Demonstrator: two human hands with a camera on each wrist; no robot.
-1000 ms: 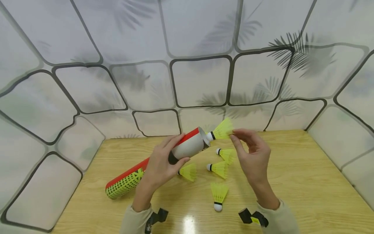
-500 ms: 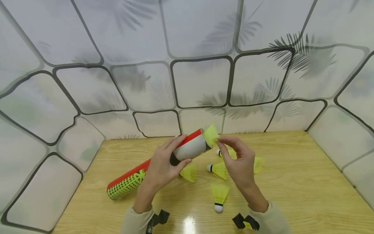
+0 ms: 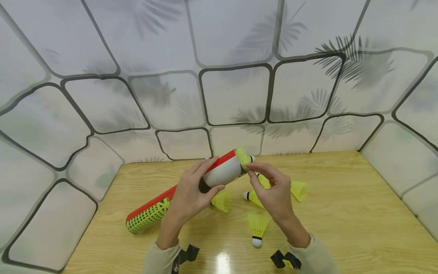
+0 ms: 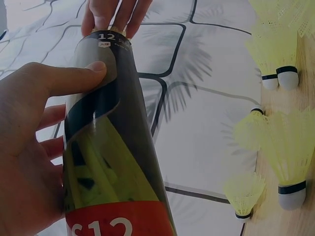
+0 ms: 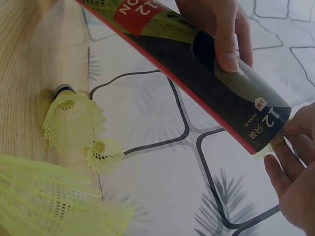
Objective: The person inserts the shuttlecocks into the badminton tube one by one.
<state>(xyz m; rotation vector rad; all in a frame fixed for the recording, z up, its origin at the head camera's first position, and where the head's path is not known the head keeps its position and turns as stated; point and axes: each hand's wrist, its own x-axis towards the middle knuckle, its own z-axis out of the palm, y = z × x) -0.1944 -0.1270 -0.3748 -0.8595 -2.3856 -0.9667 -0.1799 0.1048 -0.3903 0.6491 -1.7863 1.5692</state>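
My left hand grips a long shuttlecock tube, its red, grey and black wrap showing, with a yellow-green mesh pattern at the lower end. The tube slopes up to the right. At its mouth, my right hand pinches a yellow shuttlecock whose skirt is mostly inside; only a yellow edge shows in the right wrist view. Fingers there partly hide it. Through a see-through section in the left wrist view, yellow shuttlecock shapes appear inside the tube.
Several yellow shuttlecocks lie loose on the wooden table: one in front, one below the tube, one right of my right hand, others partly behind that hand. A patterned backdrop surrounds the table.
My right hand has moved left and slightly down, pushing the shuttlecock base-first into the tube mouth until little of its skirt shows. The left hand and tube have hardly moved.
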